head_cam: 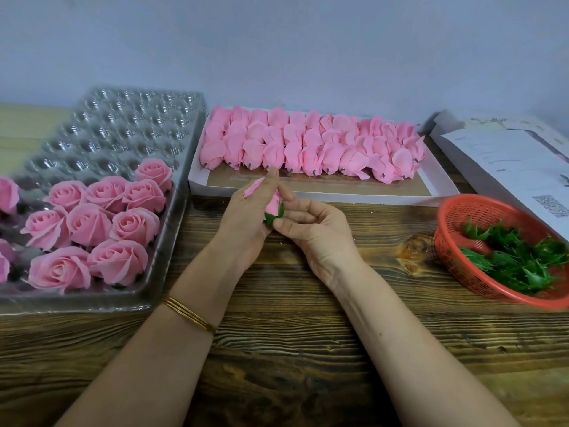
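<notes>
Over the middle of the wooden table, both hands hold one pink rose bud with a green calyx at its base. My left hand grips the bud from the left and pinches one petal outward. My right hand pinches the calyx end from the right. A white cardboard box behind the hands holds rows of unfinished pink rose heads. The clear plastic cell tray on the left carries several finished open roses.
A red mesh basket with green calyx leaves sits at the right edge. Printed paper sheets lie behind it. A grey wall runs along the back of the table. A gold bangle circles my left wrist.
</notes>
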The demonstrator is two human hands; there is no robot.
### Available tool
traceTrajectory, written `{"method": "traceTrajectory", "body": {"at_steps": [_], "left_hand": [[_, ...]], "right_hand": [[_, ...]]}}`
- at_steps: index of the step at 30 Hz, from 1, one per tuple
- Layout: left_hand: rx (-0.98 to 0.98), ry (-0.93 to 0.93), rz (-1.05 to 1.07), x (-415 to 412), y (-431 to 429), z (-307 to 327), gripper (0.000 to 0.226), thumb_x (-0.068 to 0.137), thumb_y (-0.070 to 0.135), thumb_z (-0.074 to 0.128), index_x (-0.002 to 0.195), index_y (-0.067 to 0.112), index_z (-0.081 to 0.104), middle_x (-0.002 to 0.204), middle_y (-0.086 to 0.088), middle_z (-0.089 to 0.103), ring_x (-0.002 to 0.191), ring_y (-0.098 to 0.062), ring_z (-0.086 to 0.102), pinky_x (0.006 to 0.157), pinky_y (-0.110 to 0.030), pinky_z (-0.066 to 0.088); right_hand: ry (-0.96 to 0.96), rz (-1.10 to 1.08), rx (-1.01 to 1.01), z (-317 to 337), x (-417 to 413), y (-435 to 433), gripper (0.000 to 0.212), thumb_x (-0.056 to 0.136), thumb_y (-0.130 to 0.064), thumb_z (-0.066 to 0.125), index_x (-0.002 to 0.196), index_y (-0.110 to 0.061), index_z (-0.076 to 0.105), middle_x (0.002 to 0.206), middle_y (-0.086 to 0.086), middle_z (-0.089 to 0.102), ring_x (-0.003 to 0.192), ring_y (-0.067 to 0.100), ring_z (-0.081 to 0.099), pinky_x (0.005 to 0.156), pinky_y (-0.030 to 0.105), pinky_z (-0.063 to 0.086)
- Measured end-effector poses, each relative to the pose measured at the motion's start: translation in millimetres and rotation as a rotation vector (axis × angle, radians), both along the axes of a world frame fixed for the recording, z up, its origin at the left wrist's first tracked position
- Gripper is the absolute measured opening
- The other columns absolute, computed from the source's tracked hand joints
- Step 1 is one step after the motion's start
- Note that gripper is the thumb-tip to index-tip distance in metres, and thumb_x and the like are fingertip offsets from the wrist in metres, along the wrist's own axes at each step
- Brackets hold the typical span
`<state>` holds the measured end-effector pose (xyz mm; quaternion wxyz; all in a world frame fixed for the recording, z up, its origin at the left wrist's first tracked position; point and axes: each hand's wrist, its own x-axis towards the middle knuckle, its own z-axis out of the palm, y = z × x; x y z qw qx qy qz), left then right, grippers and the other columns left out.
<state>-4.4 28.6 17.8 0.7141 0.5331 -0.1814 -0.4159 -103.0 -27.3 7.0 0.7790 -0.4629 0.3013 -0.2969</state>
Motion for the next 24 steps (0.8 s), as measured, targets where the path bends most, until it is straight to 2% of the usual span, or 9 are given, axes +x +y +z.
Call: {"method": "traceTrajectory", "body": {"at_steps": [4,7,10,14,19,24], "left_hand": [[0.001,0.004,0.015,1.3,-0.3,-1.7,0.042,0.1,0.038,0.053,0.069,0.011,0.061,0.08,-0.005,0.064,0.081,-0.012,0.064,0.084,-0.033,0.052],[0.011,0.006,0.006,2.0,0.6,-2.3,0.04,0.099,0.04,0.053,0.071,0.011,0.06,0.079,-0.003,0.066,0.074,-0.009,0.067,0.082,-0.031,0.053],[0.018,-0.015,-0.009,1.3,1.6,-1.9,0.042,0.099,0.041,0.052,0.071,0.012,0.062,0.075,0.0,0.068,0.072,-0.009,0.066,0.077,-0.029,0.051],[0.012,-0.046,-0.02,0.8,2.2,-1.5,0.044,0.1,0.041,0.051,0.071,0.012,0.065,0.072,0.001,0.066,0.074,-0.01,0.063,0.073,-0.029,0.051],[0.005,-0.039,-0.052,2.2,3.1,-0.7,0.044,0.099,0.041,0.052,0.07,0.014,0.07,0.075,0.002,0.07,0.077,-0.01,0.068,0.071,-0.028,0.056],[0.018,-0.055,-0.045,2.7,4.0,0.5,0.044,0.098,0.041,0.052,0.068,0.018,0.073,0.079,0.004,0.074,0.077,-0.005,0.071,0.075,-0.027,0.053]], "right_hand": [[0.004,0.044,0.032,0.1,-0.3,0.6,0.026,0.074,0.021,0.067,0.092,0.003,0.068,0.076,0.01,0.073,0.075,0.018,0.07,0.076,0.026,0.06],[0.028,0.118,0.103,3.0,-3.4,-0.3,0.026,0.08,0.018,0.065,0.103,0.007,0.065,0.08,0.015,0.072,0.072,0.021,0.072,0.07,0.026,0.061],[0.012,0.133,0.143,4.6,-5.2,-2.2,0.026,0.079,0.019,0.064,0.102,0.007,0.065,0.079,0.017,0.072,0.068,0.022,0.073,0.066,0.026,0.06],[0.027,0.085,0.07,1.8,-3.8,-1.2,0.029,0.075,0.021,0.067,0.101,0.009,0.066,0.073,0.014,0.072,0.068,0.021,0.071,0.068,0.026,0.061],[0.098,0.059,-0.117,0.1,-4.0,-0.4,0.03,0.074,0.017,0.072,0.099,0.002,0.069,0.068,0.004,0.072,0.068,0.014,0.069,0.068,0.025,0.059],[0.095,0.127,-0.039,2.4,-4.7,0.4,0.026,0.079,0.015,0.069,0.099,0.0,0.065,0.072,0.01,0.071,0.066,0.018,0.071,0.066,0.026,0.061]]}}
